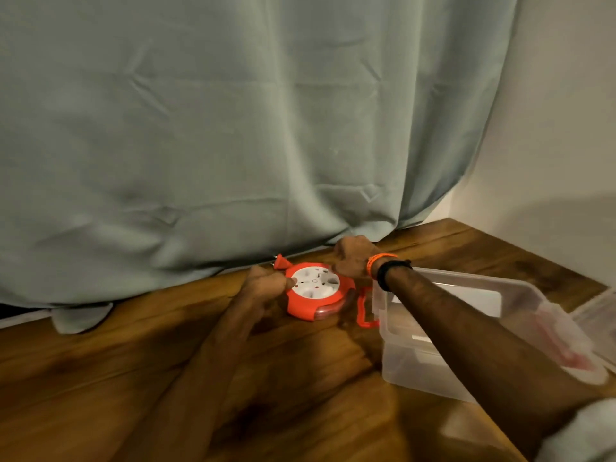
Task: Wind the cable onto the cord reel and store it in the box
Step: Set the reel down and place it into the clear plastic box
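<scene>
A round orange cord reel [316,290] with a white socket face lies flat on the wooden floor by the curtain. My left hand [266,283] grips its left rim with curled fingers. My right hand [351,258] holds its far right edge, fingers curled over it. An orange plug [281,261] sticks out at the reel's far left. A loop of orange cable [365,310] lies on the floor between the reel and a clear plastic box [433,368] that stands open to the right, under my right forearm.
A grey-green curtain [200,128] hangs down to the floor right behind the reel. A white wall [550,128] closes the right side. The box's clear lid [596,315] lies at the right edge. Wooden floor [100,378] stretches out in front.
</scene>
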A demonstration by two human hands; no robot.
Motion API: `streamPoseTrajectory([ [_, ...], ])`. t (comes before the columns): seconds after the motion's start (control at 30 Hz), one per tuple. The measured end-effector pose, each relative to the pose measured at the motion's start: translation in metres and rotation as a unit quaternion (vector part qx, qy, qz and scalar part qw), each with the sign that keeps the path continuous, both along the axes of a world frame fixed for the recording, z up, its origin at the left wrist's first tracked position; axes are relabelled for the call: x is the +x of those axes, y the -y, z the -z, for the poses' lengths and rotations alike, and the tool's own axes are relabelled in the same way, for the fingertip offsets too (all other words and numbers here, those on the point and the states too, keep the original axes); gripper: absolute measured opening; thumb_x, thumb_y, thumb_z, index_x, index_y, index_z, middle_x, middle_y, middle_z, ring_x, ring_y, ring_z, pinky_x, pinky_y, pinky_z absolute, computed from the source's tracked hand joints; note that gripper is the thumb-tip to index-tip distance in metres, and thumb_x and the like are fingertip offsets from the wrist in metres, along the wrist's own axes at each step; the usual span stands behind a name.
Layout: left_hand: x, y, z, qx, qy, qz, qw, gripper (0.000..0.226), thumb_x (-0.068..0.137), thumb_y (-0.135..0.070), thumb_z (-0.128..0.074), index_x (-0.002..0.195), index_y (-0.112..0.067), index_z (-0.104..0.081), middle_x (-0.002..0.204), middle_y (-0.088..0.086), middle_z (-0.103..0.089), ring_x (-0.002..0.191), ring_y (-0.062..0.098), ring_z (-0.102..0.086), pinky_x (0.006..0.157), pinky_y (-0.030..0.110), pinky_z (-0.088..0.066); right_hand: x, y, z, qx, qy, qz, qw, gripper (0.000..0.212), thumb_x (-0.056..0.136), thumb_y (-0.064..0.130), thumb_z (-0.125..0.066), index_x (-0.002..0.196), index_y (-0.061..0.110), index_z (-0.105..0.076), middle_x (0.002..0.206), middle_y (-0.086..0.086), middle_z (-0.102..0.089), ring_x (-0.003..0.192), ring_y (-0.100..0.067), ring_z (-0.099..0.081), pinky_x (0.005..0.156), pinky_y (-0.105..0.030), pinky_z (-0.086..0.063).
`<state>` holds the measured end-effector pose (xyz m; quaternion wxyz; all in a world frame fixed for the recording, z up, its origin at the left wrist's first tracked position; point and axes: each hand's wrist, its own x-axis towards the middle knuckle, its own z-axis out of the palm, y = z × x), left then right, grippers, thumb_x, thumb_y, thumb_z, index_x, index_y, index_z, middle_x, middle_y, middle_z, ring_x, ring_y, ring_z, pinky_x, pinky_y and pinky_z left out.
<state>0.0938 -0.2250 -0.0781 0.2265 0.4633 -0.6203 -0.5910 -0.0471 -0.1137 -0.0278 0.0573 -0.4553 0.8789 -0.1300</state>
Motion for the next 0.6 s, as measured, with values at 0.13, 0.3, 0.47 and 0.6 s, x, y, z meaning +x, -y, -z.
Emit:
streamPoseTrajectory([
  [0.13, -0.009, 0.015, 0.006, 0.038, 0.056, 0.030, 0.997, 0.040, 0.085, -0.018, -0.077, 0.121, -0.009, -0.062, 0.118, 0.013, -0.065, 0.106, 0.029, -0.060, 0.074, 0.041, -0.051, -0.011, 0.024, 0.008, 0.051, 0.036, 0.005, 0.998, 0.024, 0.086, 0.032, -0.065, 0.101, 0.013, -0.066, 0.117, -0.015, -0.070, 0.081, -0.024, -0.055, 0.067, -0.024, -0.043],
  [0.3, -0.019, 0.021, 0.008, 0.095, 0.053, 0.040, 0.993, 0.042, 0.087, -0.017, -0.074, 0.126, -0.014, -0.060, 0.127, 0.011, -0.062, 0.111, 0.028, -0.056, 0.074, 0.042, -0.049, -0.021, 0.031, 0.004, 0.070, 0.116, 0.064, 0.989, 0.043, 0.100, 0.015, -0.054, 0.139, -0.001, -0.049, 0.146, -0.021, -0.049, 0.131, -0.033, -0.052, 0.109, -0.039, -0.039],
  [0.47, -0.020, 0.018, 0.003, 0.113, 0.038, 0.030, 0.992, 0.047, 0.085, -0.007, -0.074, 0.129, -0.012, -0.059, 0.127, 0.012, -0.061, 0.111, 0.029, -0.055, 0.063, 0.040, -0.044, -0.011, 0.030, 0.003, 0.081, 0.241, 0.085, 0.963, 0.050, 0.095, 0.022, -0.063, 0.138, 0.001, -0.049, 0.135, -0.028, -0.056, 0.113, -0.044, -0.063, 0.095, -0.056, -0.053],
  [0.6, -0.015, 0.018, -0.013, 0.080, 0.001, 0.005, 0.997, 0.036, 0.084, 0.003, -0.072, 0.117, -0.005, -0.058, 0.088, 0.017, -0.061, 0.077, 0.026, -0.060, 0.054, 0.035, -0.042, -0.012, 0.025, -0.002, -0.041, 0.262, 0.102, 0.959, 0.036, 0.095, 0.020, -0.062, 0.126, 0.002, -0.054, 0.124, -0.022, -0.062, 0.108, -0.039, -0.063, 0.097, -0.051, -0.053],
])
